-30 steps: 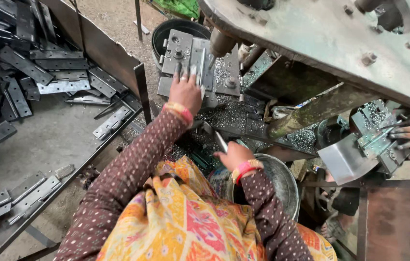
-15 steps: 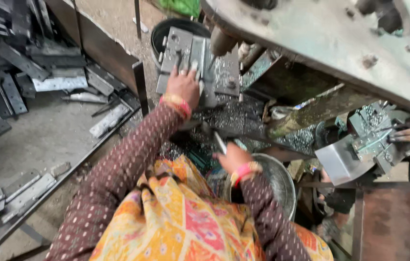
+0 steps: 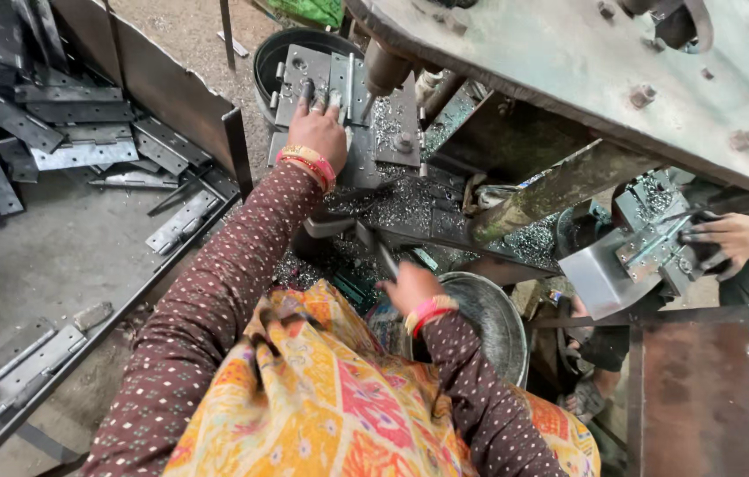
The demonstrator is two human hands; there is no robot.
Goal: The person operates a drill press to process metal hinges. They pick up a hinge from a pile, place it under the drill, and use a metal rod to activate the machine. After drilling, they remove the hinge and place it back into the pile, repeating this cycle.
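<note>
My left hand [image 3: 317, 132] lies flat on a grey metal hinge plate [image 3: 304, 75] on the bed of a press, fingers stretched forward and pressing it down. The round press ram [image 3: 387, 66] hangs just right of that hand. My right hand [image 3: 410, 287] is closed around a thin dark metal rod [image 3: 383, 256] that sticks up towards the press bed, close to my lap. Both wrists wear red and gold bangles. Metal chips [image 3: 392, 199] cover the bed between the hands.
A steel bowl [image 3: 494, 322] sits right of my right hand. A black tub [image 3: 281, 44] stands behind the plate. Several hinge plates [image 3: 56, 141] lie heaped on the tray at left. At right, a co-worker's hand [image 3: 732, 238] holds a metal part [image 3: 648, 252].
My left hand has slid a little farther forward over the hinge plate. My right hand stays on the rod, slightly lower. The co-worker's hand keeps hold of the metal part.
</note>
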